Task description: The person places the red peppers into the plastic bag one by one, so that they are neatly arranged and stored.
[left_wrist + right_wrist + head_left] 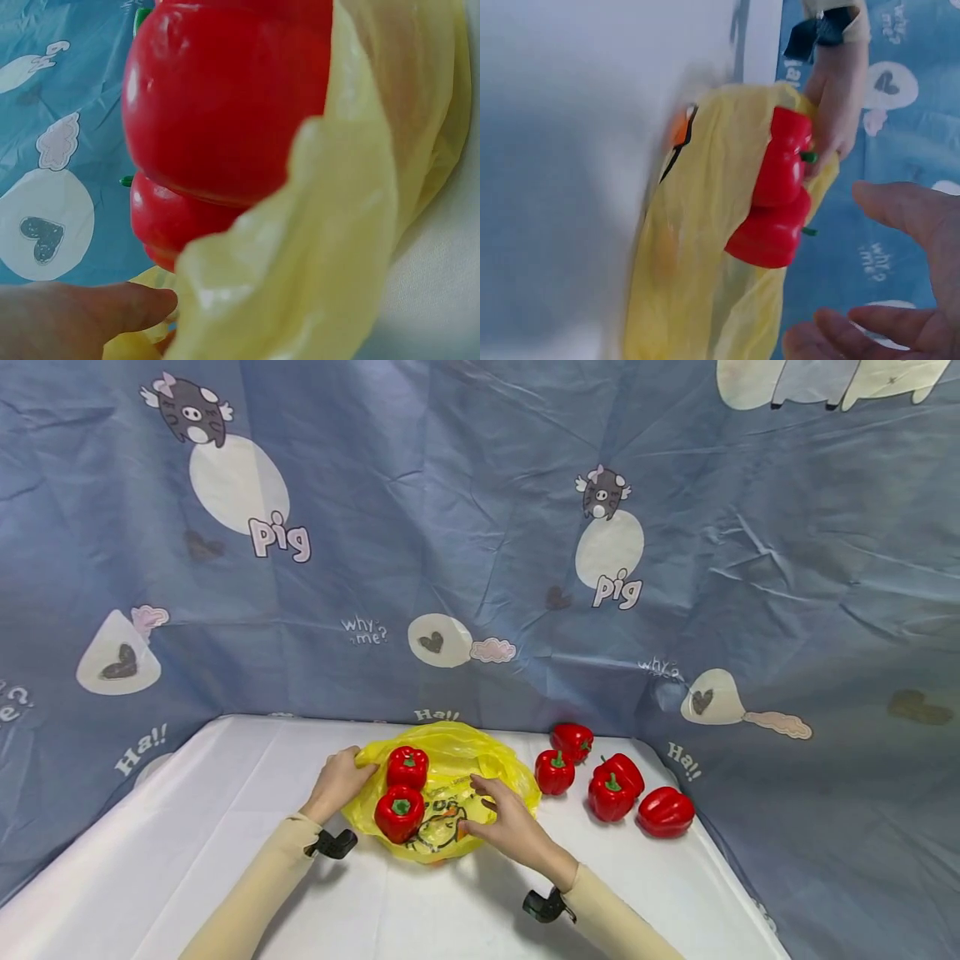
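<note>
A yellow plastic bag [457, 742] with a printed cartoon lies spread on the table. Two red bell peppers, a rear one [407, 767] and a front one [399, 817], sit upright at the bag's left side with green stems up. My left hand [335, 787] pinches the bag's left rim, thumb on the inner side; its other fingers are mostly hidden by plastic. Over the bag's right part hovers my right hand [516, 831], fingers spread and nothing between them. In the right wrist view the two peppers [778, 180] stand apart from that hand.
Several more red bell peppers lie right of the bag: one near it [555, 774], one behind [573, 742], a pair farther right [611, 797], and one on its side [665, 812] near the table's right edge. A blue printed cloth [480, 543] hangs behind the white table [390, 910].
</note>
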Tool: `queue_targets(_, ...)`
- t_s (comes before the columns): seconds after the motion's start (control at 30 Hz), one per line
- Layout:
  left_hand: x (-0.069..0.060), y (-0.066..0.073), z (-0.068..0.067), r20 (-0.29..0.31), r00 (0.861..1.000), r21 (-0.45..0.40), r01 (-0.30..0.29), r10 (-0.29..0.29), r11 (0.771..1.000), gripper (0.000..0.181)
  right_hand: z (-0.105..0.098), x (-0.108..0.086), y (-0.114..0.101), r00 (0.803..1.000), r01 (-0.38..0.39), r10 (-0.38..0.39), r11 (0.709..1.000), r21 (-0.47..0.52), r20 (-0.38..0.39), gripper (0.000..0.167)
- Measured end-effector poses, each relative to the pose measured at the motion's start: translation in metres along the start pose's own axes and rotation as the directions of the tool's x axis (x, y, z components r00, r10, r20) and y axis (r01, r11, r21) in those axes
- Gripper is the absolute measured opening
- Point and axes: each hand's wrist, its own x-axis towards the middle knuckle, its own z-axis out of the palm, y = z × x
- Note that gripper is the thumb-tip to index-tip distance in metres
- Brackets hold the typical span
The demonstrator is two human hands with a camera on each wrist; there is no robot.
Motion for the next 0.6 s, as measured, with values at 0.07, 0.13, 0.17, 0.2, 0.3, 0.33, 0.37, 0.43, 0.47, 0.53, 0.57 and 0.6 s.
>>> queue_targets(0.07,0.0,0.0,0.0,-0.008,1.0,0.002,0.004,-0.004,1.0,0.024,-0.006,-0.012,-0.003,1.0,-0.001,0.0,1.0,-0.022,-0.022,0.075)
queue_targets(0.13,0.0,-0.001,0.0,-0.007,1.0,0.003,0.0,0.0,1.0,0.023,-0.011,-0.024,-0.004,0.999,-0.005,0.003,0.999,-0.039,-0.047,0.075)
queue_targets(0.17,0.0,-0.001,0.001,-0.005,1.0,0.004,0.0,0.0,1.0,0.023,-0.014,-0.03,-0.004,0.998,-0.012,0.009,0.999,-0.051,-0.065,0.075)
queue_targets(0.2,0.0,-0.002,0.001,-0.003,1.0,0.004,-0.002,0.002,1.0,0.023,-0.016,-0.036,-0.004,0.997,-0.018,0.013,0.998,-0.056,-0.081,0.076)
queue_targets(0.3,0.0,-0.002,0.001,0.003,1.0,0.005,0.002,-0.002,1.0,0.022,-0.024,-0.051,-0.004,0.992,-0.045,0.039,0.998,-0.05,-0.123,0.081)
queue_targets(0.33,-0.001,-0.002,0.001,0.006,1.0,0.006,0.0,0.0,1.0,0.022,-0.027,-0.056,-0.003,0.989,-0.06,0.053,0.997,-0.046,-0.138,0.084)
queue_targets(0.37,-0.001,-0.002,0.001,0.007,1.0,0.008,0.007,-0.007,1.0,0.022,-0.03,-0.06,-0.002,0.986,-0.074,0.066,0.996,-0.046,-0.154,0.086)
queue_targets(0.43,-0.001,-0.001,0.0,0.006,1.0,0.012,0.008,-0.009,1.0,0.021,-0.035,-0.068,0.0,0.978,-0.104,0.096,0.994,-0.033,-0.185,0.089)
queue_targets(0.47,-0.001,-0.001,0.0,0.007,1.0,0.014,0.007,-0.007,1.0,0.021,-0.037,-0.071,0.002,0.973,-0.12,0.111,0.992,-0.032,-0.203,0.09)
queue_targets(0.53,-0.002,0.0,0.0,0.008,1.0,0.016,0.004,-0.004,1.0,0.021,-0.041,-0.078,0.006,0.961,-0.147,0.139,0.989,-0.014,-0.239,0.093)
queue_targets(0.57,-0.001,0.001,0.0,0.007,1.0,0.017,0.004,-0.004,1.0,0.021,-0.043,-0.081,0.009,0.956,-0.155,0.149,0.988,-0.002,-0.254,0.094)
queue_targets(0.6,-0.001,0.001,-0.001,0.008,1.0,0.018,0.002,-0.002,1.0,0.021,-0.045,-0.084,0.012,0.949,-0.167,0.164,0.986,0.012,-0.269,0.095)
